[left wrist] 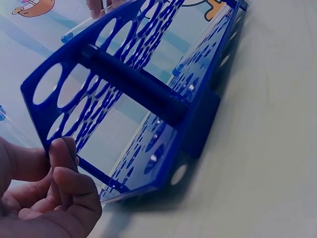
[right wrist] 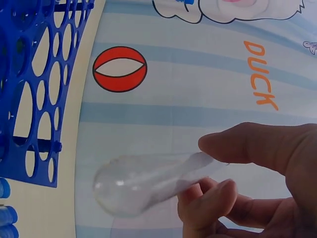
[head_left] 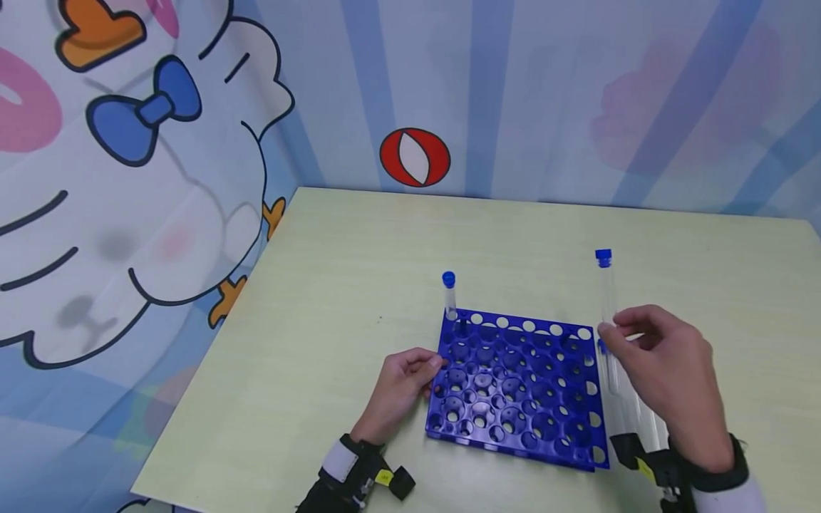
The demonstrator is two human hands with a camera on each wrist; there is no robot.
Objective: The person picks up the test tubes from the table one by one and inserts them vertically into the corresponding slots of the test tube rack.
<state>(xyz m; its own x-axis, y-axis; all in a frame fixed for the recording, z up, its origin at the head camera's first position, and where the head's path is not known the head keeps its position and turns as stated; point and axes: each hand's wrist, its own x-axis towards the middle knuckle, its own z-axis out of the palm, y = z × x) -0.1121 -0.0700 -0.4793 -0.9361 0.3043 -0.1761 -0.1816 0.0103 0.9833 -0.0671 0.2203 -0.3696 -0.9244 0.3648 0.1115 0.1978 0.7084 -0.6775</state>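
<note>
The right hand (head_left: pixel 673 363) pinches a capped tube (head_left: pixel 606 288), nearly upright, near the right edge of the blue rack (head_left: pixel 513 388), well apart from the worktop's (head_left: pixel 288 356) far edge. The left hand (head_left: pixel 400 381) pinches the rack's left edge. For good seating, probably steady the rack and lower the tube vertically, gently.

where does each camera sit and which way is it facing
Head: on the person's head, facing forward and down at the blue rack on the table; left hand and right hand show.
Left wrist: on that wrist, looking at the rack's edge, which the left hand pinches.
Right wrist: on that wrist, looking at the right hand pinching a clear tube, printed wall beyond.
Shared: head and right wrist both show the red-and-white ball on the wall.
</note>
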